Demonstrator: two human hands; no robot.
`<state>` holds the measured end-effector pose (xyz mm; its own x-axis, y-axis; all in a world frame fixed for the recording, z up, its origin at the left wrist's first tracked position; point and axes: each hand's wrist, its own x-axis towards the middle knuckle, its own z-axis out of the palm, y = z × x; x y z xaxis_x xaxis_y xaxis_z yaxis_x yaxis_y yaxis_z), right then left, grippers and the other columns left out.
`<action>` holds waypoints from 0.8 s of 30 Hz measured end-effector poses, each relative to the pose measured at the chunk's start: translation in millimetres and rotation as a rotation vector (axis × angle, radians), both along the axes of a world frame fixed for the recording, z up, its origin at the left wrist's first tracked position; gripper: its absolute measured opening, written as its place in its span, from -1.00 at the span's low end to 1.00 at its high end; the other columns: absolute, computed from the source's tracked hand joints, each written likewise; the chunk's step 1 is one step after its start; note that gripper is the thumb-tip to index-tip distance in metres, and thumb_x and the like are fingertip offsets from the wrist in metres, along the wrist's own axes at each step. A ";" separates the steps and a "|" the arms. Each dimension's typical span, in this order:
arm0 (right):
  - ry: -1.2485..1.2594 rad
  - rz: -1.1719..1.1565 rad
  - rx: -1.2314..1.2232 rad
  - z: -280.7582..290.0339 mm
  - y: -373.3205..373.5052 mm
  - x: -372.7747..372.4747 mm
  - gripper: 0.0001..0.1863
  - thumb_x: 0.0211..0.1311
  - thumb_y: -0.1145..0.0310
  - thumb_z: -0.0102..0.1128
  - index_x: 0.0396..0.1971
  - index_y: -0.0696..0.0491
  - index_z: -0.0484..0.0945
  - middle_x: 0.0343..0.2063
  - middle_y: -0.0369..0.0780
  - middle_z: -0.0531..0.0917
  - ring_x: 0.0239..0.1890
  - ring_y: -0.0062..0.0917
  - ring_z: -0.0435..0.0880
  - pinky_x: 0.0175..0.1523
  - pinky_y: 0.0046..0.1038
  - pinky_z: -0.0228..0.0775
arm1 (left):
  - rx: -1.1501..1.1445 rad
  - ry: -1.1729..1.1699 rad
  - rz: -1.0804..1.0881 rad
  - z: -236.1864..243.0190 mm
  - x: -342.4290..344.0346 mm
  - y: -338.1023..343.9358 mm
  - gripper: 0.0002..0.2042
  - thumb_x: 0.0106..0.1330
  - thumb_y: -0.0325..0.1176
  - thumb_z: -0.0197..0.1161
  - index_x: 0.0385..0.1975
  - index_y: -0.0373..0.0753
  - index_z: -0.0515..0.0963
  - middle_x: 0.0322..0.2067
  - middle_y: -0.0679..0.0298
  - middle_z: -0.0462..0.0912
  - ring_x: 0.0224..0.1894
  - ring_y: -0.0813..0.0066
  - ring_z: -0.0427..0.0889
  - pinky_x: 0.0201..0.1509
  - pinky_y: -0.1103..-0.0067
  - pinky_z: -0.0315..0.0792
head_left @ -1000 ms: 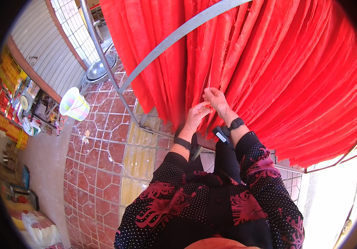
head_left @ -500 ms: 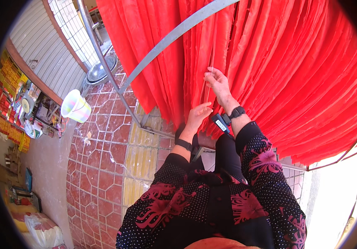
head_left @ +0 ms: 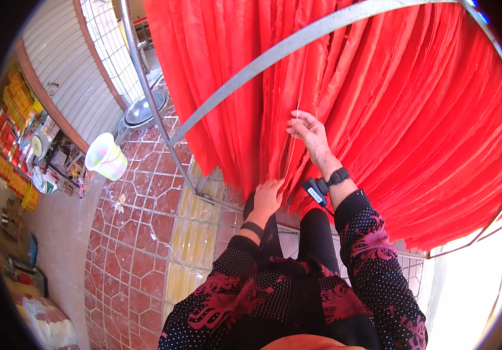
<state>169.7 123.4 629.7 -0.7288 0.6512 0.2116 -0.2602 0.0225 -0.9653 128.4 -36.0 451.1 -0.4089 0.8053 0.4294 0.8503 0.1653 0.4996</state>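
Observation:
Long red cloth strips [head_left: 227, 76] hang close together in folds in front of me. A thin pale string [head_left: 289, 158] runs down along one fold between my hands. My right hand [head_left: 310, 135] pinches it between thumb and fingertips, partway up the cloth. Lower down, my left hand [head_left: 267, 198] is closed at the cloth's bottom edge, where the string reaches its fingers. Those fingertips are partly hidden from view. Each wrist wears a black band, and a small dark device [head_left: 315, 191] sits by the right one.
A curved grey metal bar [head_left: 251, 69] crosses before the cloth and joins an upright post [head_left: 146, 87]. To the left, a pale multicoloured bucket [head_left: 106, 157] and a dark basin [head_left: 140, 114] stand near a shutter [head_left: 64, 64]. Red and yellow tiles [head_left: 146, 216] cover the floor.
My left hand has moved down to the bottom edge of the cloth, widening the gap between my hands. My right hand keeps its pinch on the string. The view has shifted slightly.

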 end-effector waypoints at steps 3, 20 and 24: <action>0.047 0.018 0.036 6.9 1.2 -1.5 -0.80 0.25 0.34 0.13 -0.17 0.06 0.55 -0.33 -0.34 0.62 -0.27 -0.61 0.60 -0.08 -0.54 0.44 | -0.234 0.107 0.012 -11.1 10.7 -11.7 -0.66 0.10 -0.32 0.13 -0.07 -0.11 0.49 -0.29 0.22 0.60 -0.14 0.31 0.54 -0.05 0.37 0.30; 0.057 0.149 -0.152 56.7 7.7 2.3 -0.78 0.28 0.31 0.07 -0.13 0.04 0.54 -0.25 -0.26 0.64 -0.24 -0.52 0.63 0.02 -0.44 0.40 | -0.085 0.094 -0.020 -13.6 4.8 -20.9 -0.82 0.07 -0.32 0.14 -0.31 -0.08 0.56 -0.49 0.27 0.62 -0.34 0.34 0.59 -0.10 0.41 0.29; 0.118 0.232 -0.223 61.4 10.1 0.0 -0.74 0.24 0.27 0.14 -0.12 0.02 0.50 -0.39 -0.28 0.63 -0.33 -0.58 0.63 -0.08 -0.49 0.44 | -0.095 0.069 -0.019 -13.4 2.9 -20.2 -0.84 0.07 -0.31 0.14 -0.36 -0.09 0.57 -0.48 0.26 0.63 -0.34 0.33 0.59 -0.09 0.40 0.28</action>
